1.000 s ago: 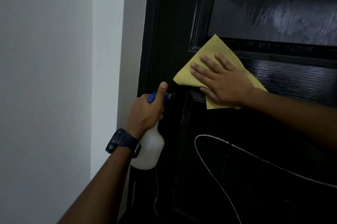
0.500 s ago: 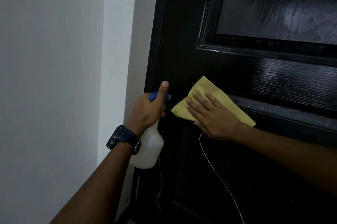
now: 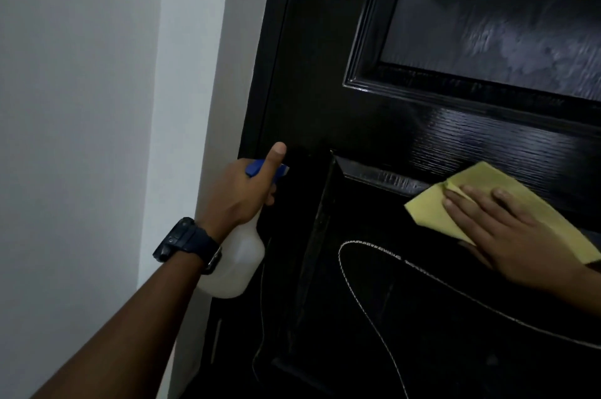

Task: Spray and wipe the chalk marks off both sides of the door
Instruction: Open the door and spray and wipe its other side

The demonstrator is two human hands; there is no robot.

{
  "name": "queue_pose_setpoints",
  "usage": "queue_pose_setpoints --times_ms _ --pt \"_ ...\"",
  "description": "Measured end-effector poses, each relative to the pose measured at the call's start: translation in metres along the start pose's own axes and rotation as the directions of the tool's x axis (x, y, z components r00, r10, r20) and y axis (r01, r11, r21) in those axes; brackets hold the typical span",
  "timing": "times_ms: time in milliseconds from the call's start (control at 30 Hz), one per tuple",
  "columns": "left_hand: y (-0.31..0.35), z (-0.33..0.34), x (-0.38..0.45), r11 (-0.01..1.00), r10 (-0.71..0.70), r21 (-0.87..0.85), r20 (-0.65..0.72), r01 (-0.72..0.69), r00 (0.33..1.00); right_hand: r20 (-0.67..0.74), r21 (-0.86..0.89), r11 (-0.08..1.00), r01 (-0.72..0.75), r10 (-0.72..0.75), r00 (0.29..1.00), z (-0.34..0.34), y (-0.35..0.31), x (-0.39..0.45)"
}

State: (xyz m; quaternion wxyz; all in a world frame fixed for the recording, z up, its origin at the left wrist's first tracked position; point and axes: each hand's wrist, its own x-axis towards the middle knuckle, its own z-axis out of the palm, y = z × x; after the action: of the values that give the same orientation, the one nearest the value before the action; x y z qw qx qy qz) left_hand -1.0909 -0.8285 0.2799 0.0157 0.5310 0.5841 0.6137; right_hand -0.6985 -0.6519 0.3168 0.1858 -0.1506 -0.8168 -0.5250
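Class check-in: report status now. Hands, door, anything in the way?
Left hand grips spray bottle. Right hand presses yellow cloth flat on door. Chalk line remains below. Nothing obstructing.

Two bare forearms come into the frame, one from the lower left and one from the right edge. No sleeve is visible on either arm. The left hand [image 3: 242,195] has a dark wristwatch [image 3: 187,244] on the wrist, near the middle left of the frame. Its strap is wide and looks black or very dark blue, with a thick moulded case part and a small metal piece at the side. The right hand [image 3: 517,236], at the middle right, wears no ring or band that shows.
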Motion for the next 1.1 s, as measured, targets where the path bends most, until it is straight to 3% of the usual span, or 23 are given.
queue_pose_setpoints --times_ms 333,700,900,1100 --pt "-0.01 0.034 -0.016 0.999 -0.022 0.049 0.085 0.018 0.996 0.07 -0.002 1.0 -0.03 0.03 0.997 0.004 0.009 -0.025" --pt "-0.018 0.042 -0.023 0.999 -0.045 -0.021 0.024 0.045 0.999 0.019 -0.004 0.983 -0.185 0.186 0.982 0.015 0.017 -0.091" --pt "-0.018 0.051 -0.025 0.996 -0.047 -0.066 0.066 0.052 0.997 -0.005 0.035 0.928 -0.371 0.371 0.929 0.023 0.015 -0.168" --pt "-0.011 0.055 -0.029 0.994 -0.05 -0.097 0.088 0.058 0.995 -0.001 0.176 0.834 -0.524 0.532 0.847 0.018 0.01 -0.167"
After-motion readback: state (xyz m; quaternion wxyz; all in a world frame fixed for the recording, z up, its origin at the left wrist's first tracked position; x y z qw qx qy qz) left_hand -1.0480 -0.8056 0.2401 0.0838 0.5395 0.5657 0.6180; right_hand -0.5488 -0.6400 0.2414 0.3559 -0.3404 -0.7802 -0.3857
